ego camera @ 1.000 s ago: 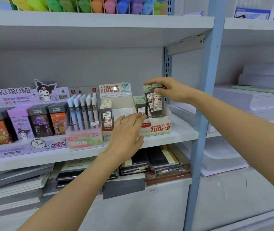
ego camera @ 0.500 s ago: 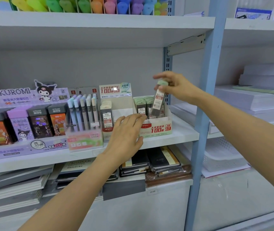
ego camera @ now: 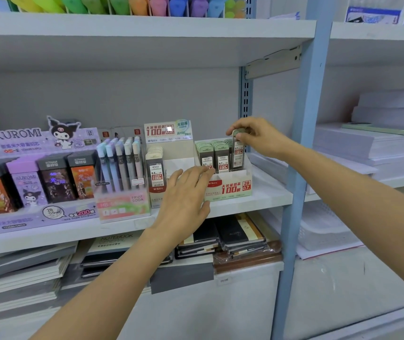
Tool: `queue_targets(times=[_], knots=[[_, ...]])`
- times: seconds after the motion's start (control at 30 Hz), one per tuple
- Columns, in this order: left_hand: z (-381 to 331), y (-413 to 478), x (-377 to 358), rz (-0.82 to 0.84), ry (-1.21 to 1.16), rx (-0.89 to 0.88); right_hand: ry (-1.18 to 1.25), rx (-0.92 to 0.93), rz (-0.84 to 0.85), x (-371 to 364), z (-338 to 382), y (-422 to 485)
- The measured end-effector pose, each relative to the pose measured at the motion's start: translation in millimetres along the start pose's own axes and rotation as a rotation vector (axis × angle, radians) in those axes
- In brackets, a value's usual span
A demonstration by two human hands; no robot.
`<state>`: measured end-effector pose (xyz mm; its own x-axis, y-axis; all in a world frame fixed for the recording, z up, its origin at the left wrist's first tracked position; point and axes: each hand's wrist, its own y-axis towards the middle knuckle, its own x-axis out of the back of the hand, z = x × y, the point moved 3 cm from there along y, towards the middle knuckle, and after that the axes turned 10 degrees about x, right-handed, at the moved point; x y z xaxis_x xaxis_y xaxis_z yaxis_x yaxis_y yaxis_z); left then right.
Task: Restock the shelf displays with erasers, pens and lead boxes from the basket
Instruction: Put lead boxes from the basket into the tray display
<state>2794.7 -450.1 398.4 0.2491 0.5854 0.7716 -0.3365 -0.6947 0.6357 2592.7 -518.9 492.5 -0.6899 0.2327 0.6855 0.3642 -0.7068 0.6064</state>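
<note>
White shelf boards (ego camera: 267, 195) hung on a pale blue steel upright (ego camera: 305, 168) fill this stationery bay, backed by a grey panel. At the middle board the right hand (ego camera: 257, 137) pinches the pale green cap of a slim grey plastic lead box (ego camera: 237, 157). The grip is narrow, with thumb and fingertips closed on the cap. Below the grip the box stands upright with its lower end inside a white-and-green cardboard display carton (ego camera: 230, 190) marked 2B 0.7. It sits at the right end of the row, and its cap rises above the matching boxes just beside it.

The left hand (ego camera: 183, 192) lies lower and left of that grip, fingers straight and together, holding nothing. Its fingertips are at the carton's left front corner, though contact cannot be told.

Further left stand a beige cardboard display of 0.5 leads (ego camera: 155, 173), a clear rack of pastel pens (ego camera: 122, 165) and a purple Kuromi display (ego camera: 36, 173). Under the grip, on the lower board, lie stacked dark notebooks (ego camera: 240, 238). To its right are reams of white paper (ego camera: 372, 143).
</note>
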Motion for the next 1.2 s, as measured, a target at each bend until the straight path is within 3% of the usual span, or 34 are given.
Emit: queue_targets(times=[0.07, 0.23, 0.43, 0.53, 0.63, 0.7, 0.77, 0.97, 1.13, 1.2], knots=[[0, 0, 0, 0.003, 0.001, -0.005, 0.013, -0.035, 0.010, -4, -2, -1], [0, -2, -1, -0.004, 0.001, -0.011, -0.138, -0.037, -0.163, -15, -11, -8], [1, -4, -2, 0.019, -0.011, -0.017, -0.170, -0.041, -0.093, -31, -11, -29], [0, -19, 3, -0.030, -0.056, -0.023, -0.205, 0.070, -0.196, -34, 5, -50], [8, -58, 0, -0.189, -0.144, -0.036, -0.120, 0.245, -0.289, -52, 34, -82], [16, -98, -19, -0.200, -0.152, -0.050, -0.012, 0.291, -0.178, -85, 50, -107], [26, -145, -51, -0.081, -0.146, -0.039, 0.093, 0.253, 0.055, -135, 55, -133], [69, -310, -156, 0.598, -0.185, 0.335, 0.163, -0.033, 0.798, -320, 20, -234], [79, -426, -202, 0.998, -0.089, 0.395, 0.170, -0.244, 1.123, -431, -6, -350], [78, -449, -206, 1.001, -0.097, 0.331, 0.139, -0.313, 1.225, -461, -9, -396]])
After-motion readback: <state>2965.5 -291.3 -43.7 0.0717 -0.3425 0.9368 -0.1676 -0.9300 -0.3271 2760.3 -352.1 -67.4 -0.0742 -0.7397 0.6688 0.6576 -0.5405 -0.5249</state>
